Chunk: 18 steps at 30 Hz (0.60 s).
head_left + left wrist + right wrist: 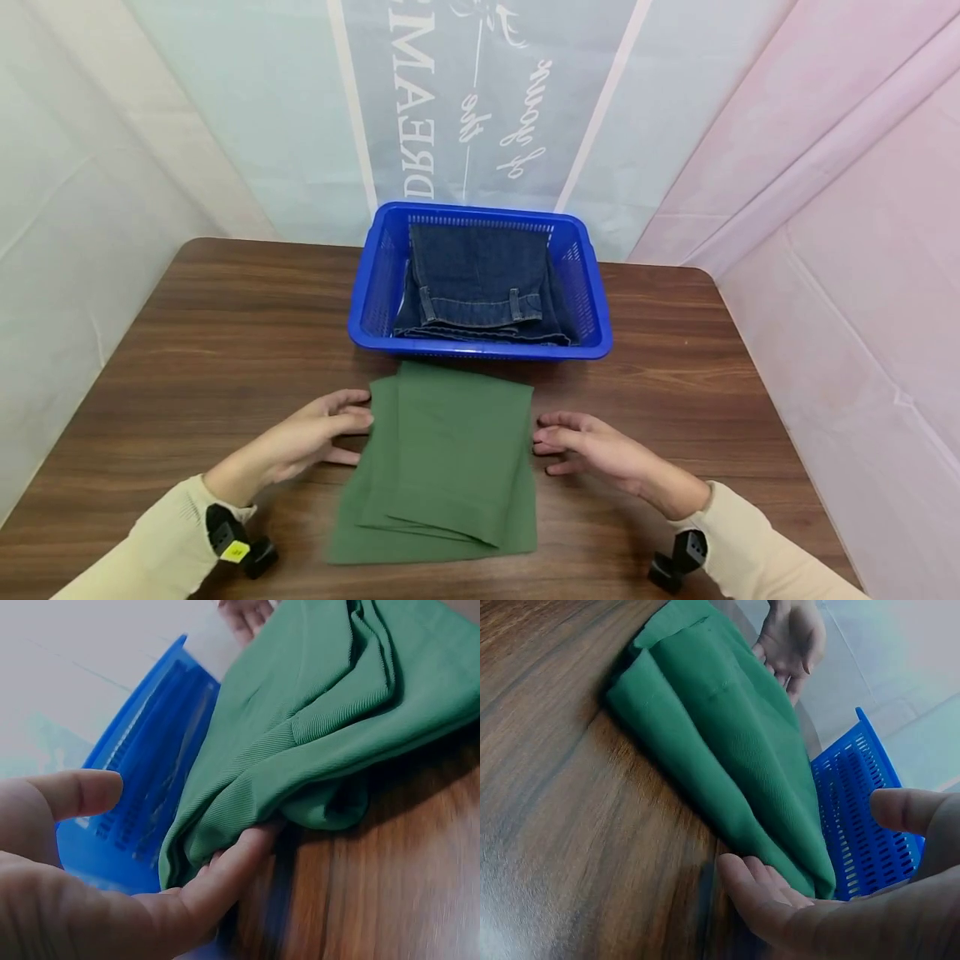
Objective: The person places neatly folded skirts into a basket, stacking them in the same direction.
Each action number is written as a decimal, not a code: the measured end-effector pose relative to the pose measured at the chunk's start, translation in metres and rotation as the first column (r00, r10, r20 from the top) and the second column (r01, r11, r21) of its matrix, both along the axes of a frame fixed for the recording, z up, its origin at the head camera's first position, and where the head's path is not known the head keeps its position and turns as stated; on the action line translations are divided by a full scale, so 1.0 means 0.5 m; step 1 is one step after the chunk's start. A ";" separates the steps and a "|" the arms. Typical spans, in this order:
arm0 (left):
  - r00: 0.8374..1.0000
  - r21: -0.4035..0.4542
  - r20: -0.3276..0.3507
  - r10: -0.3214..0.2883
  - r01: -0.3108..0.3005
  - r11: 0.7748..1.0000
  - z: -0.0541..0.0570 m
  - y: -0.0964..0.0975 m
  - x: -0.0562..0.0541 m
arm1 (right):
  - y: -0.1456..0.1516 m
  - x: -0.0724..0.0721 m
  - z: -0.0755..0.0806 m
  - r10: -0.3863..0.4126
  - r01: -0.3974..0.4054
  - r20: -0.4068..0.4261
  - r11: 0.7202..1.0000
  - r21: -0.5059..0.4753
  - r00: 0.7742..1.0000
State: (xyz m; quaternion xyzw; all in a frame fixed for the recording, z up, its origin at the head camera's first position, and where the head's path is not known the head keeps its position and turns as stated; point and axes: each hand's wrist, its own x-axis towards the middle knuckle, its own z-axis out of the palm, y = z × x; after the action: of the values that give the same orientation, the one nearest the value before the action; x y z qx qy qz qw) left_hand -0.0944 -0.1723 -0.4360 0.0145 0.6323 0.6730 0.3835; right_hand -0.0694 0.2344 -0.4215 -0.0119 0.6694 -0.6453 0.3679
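A folded green garment (457,454) lies on the wooden table in several layers, its lower layer showing past the top one at the left and front. At its left edge is my left hand (322,433), the fingers (232,881) reaching to the underside of the edge and the thumb held apart. My right hand (588,450) is by the right edge, with fingertips (739,874) right at the cloth and the thumb raised off it. Neither hand pinches the garment. Ribbed fabric and loose folds show along its side in the left wrist view.
Just beyond the garment stands a blue plastic basket (480,350) with perforated walls. Folded dark blue jeans (480,267) lie in it, waistband towards me. Behind the wooden table (247,333) hangs a printed curtain (480,100), and pale sheeting closes both sides.
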 end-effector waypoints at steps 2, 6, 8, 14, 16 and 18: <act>1.000 0.039 0.026 -0.014 0.013 0.999 -0.003 0.011 0.000 | 0.000 -0.002 -0.005 -0.011 0.011 0.011 1.000 -0.003 1.000; 0.997 0.103 0.064 -0.050 0.043 0.994 -0.009 0.026 -0.003 | -0.003 -0.006 -0.017 -0.054 0.056 0.042 0.998 -0.032 0.998; 0.995 0.133 0.066 -0.068 0.059 0.989 -0.014 0.031 -0.005 | -0.006 -0.008 -0.025 -0.074 0.078 0.061 0.995 -0.069 0.995; 0.990 0.236 0.069 -0.126 0.107 0.966 -0.031 0.051 -0.012 | -0.015 -0.015 -0.046 -0.100 0.115 0.102 0.982 -0.153 0.990; 0.989 0.255 0.049 -0.138 0.121 0.959 -0.034 0.058 -0.015 | -0.019 -0.017 -0.053 -0.088 0.100 0.085 0.983 -0.153 0.993; 0.988 0.263 0.017 -0.151 0.141 0.954 -0.035 0.063 -0.019 | -0.021 -0.018 -0.057 -0.076 0.085 0.064 0.985 -0.151 0.995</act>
State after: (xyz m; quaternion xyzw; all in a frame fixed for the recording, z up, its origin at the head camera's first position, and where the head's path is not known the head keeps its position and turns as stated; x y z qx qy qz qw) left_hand -0.1039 -0.1407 -0.4535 0.0992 0.5283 0.7202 0.4385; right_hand -0.0786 0.2239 -0.4499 0.0058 0.6068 -0.7092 0.3589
